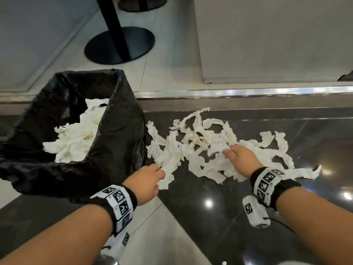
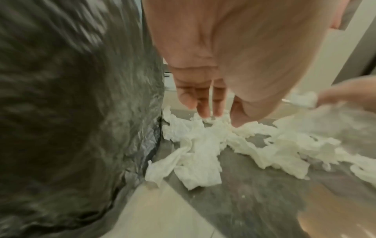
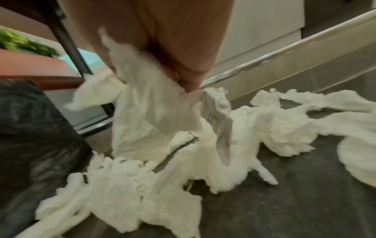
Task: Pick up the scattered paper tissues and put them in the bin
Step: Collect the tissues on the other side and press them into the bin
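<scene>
One black plastic-lined bin (image 1: 107,142), already part-filled with tissue, stands left of both hands. One tangled spread of torn white paper tissue strips (image 1: 206,148), too many to count, lies on the dark floor under the fingers. The left hand (image 1: 147,180) pinches one strip beside the bin; the right hand (image 1: 241,158) grips a bunch.

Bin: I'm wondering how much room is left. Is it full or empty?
Partly full. White tissues lie inside the bin, below its liner's rim; many more remain on the floor.
</scene>
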Available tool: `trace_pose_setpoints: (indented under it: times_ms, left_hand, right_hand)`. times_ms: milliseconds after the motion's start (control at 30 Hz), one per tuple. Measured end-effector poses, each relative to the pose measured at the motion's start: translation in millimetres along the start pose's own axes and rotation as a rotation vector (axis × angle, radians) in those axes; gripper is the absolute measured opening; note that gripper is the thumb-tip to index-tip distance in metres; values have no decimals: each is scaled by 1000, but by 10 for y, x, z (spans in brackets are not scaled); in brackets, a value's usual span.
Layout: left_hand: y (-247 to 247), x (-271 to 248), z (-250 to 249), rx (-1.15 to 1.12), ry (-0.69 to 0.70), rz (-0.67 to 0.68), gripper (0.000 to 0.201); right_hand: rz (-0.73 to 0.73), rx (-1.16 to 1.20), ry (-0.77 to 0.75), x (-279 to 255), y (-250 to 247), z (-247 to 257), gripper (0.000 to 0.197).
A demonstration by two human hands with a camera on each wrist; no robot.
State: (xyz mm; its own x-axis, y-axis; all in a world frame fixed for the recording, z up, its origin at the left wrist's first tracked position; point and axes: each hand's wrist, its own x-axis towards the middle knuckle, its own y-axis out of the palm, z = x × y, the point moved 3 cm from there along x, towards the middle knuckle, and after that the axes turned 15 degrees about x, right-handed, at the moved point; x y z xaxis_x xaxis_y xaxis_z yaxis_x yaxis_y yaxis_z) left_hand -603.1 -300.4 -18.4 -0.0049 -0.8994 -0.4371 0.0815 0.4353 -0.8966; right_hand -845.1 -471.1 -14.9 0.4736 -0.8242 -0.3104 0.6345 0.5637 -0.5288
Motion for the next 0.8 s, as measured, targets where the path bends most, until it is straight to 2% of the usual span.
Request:
trace_pose_setpoints:
  times_ms: [67, 167, 233, 333, 433, 533, 600, 633, 700, 800]
  left_hand:
    - [194, 208, 25, 12, -51, 11, 45]
    - [490, 485, 48, 1, -101, 81, 71]
    - [678, 620, 63, -60, -147, 153, 79]
    - [806, 716, 36, -126, -200, 124, 59]
    - [740, 756, -29, -168, -173, 84, 36]
    - [573, 709, -63, -240, -119, 39, 32]
    - [463, 606, -50, -271, -91, -19, 21]
    - [435, 538, -29, -292, -80, -45, 16]
    - [403, 368, 14, -350, -69, -69, 16]
    - [375, 61, 106, -383, -61, -69, 13]
  right_hand:
    - [25, -16, -31, -78, 1, 100, 42]
    - [-1, -50, -89, -325, -133, 111, 71]
    - [-55, -42, -96, -486, -282, 101, 79]
    - [-148, 11, -34, -679, -437, 112, 70]
    - [-195, 11, 23, -723, -423, 139, 69]
    - [-209, -17, 44, -615, -305, 166, 37]
    - [-175, -7, 53, -511, -178, 216, 14]
    - [-145, -5, 68, -440, -99, 207, 24]
    - [-96, -100, 64, -270, 72, 167, 47]
    - [45, -314, 69, -2, 429, 8, 64]
